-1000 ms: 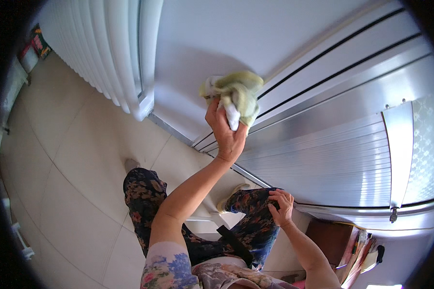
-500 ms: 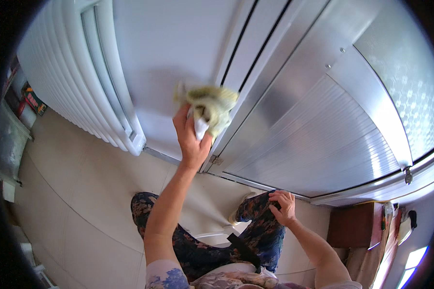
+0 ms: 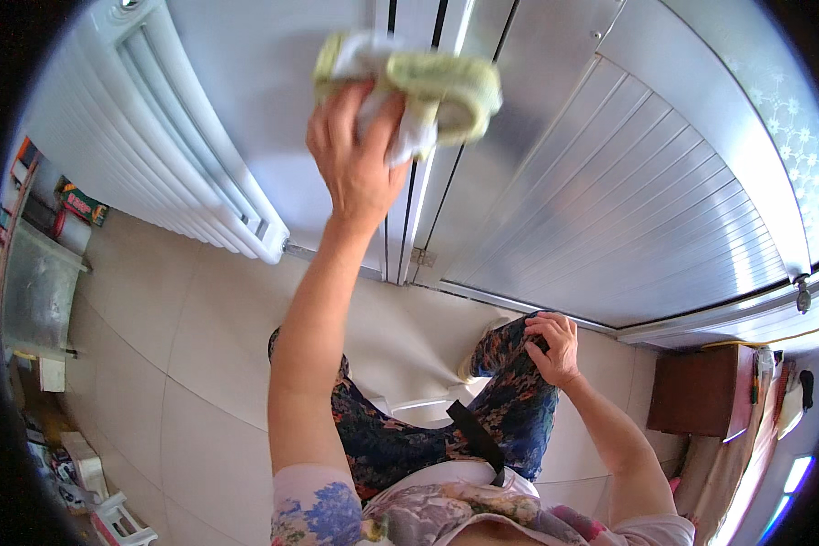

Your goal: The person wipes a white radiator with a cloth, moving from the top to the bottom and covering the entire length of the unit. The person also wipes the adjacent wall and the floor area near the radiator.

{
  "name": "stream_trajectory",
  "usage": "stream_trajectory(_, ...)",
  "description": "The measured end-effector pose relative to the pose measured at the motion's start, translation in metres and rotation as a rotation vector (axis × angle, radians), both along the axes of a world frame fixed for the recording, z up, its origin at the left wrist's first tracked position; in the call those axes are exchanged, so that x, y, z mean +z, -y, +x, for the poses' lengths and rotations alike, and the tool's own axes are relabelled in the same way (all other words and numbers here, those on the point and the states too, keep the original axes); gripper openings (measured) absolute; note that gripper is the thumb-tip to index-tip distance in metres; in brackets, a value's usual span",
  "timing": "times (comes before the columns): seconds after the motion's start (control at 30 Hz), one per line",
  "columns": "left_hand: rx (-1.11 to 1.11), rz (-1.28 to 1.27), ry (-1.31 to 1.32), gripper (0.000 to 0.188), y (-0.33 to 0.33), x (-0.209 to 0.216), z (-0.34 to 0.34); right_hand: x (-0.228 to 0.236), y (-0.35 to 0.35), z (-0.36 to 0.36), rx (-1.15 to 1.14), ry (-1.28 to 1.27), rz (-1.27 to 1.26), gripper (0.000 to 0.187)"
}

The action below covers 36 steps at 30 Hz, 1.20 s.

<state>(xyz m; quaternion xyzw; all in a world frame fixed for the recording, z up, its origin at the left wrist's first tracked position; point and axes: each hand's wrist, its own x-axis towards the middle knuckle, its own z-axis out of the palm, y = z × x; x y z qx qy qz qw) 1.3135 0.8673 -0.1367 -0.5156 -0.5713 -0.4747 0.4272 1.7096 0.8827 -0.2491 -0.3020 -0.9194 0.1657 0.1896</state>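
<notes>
My left hand [image 3: 355, 150] reaches forward with its fingers wrapped round a bunched yellow-and-white cloth [image 3: 446, 91]. The cloth is over the white door frame [image 3: 446, 146] with its dark vertical seams; whether it touches the surface I cannot tell. Some motion blur softens the cloth's edges. My right hand [image 3: 552, 348] lies on my right knee, over the dark flowered trousers [image 3: 510, 391], fingers loosely spread and holding nothing.
A white ribbed radiator [image 3: 164, 155] stands at the left of the frame. To the right is a metal door [image 3: 646, 200] with a ribbed lower panel and frosted glass. A brown wooden box [image 3: 701, 391] sits at the right, above tiled floor [image 3: 218, 337]. Shelves with goods line the far left.
My left hand has moved the cloth forward and up along the door frame. My right hand stays on the knee. The whole view has shifted slightly.
</notes>
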Motion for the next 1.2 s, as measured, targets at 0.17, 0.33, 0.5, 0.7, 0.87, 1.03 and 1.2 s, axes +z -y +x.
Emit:
stream_trajectory(0.17, -0.047, -0.139, 0.379, 0.041, 0.011, -0.163, 0.036, 0.002, -0.001, 0.004, -0.016, 0.031, -0.009, 0.025)
stream_trajectory(0.33, -0.204, -0.268, 1.55, 0.056, 0.029, -0.336, 0.067, 0.002, -0.002, -0.003, -0.005, 0.065, -0.008, 0.024)
stream_trajectory(0.5, -0.395, -0.152, 2.531, 0.056, 0.021, -0.346, 0.087, 0.004, 0.006, 0.013, -0.072, 0.098, 0.01, 0.024)
stream_trajectory(0.7, -0.755, 0.074, 2.722, 0.033, -0.02, -0.303, 0.097, -0.001, 0.023, 0.034, -0.15, 0.093, 0.037, 0.023)
stream_trajectory(0.87, -1.07, 0.079, 2.457, 0.032, -0.021, -0.219, 0.107, -0.007, 0.029, 0.042, -0.208, 0.04, 0.038, 0.023)
stream_trajectory(1.03, -1.266, 0.044, 2.036, 0.034, 0.008, -0.16, 0.129, -0.008, 0.027, 0.041, -0.194, -0.008, 0.022, 0.023)
stream_trajectory(1.2, -1.187, -0.434, 2.105, 0.044, 0.084, -0.143, 0.16, 0.001, 0.023, 0.017, -0.284, -0.102, -0.242, 0.045)
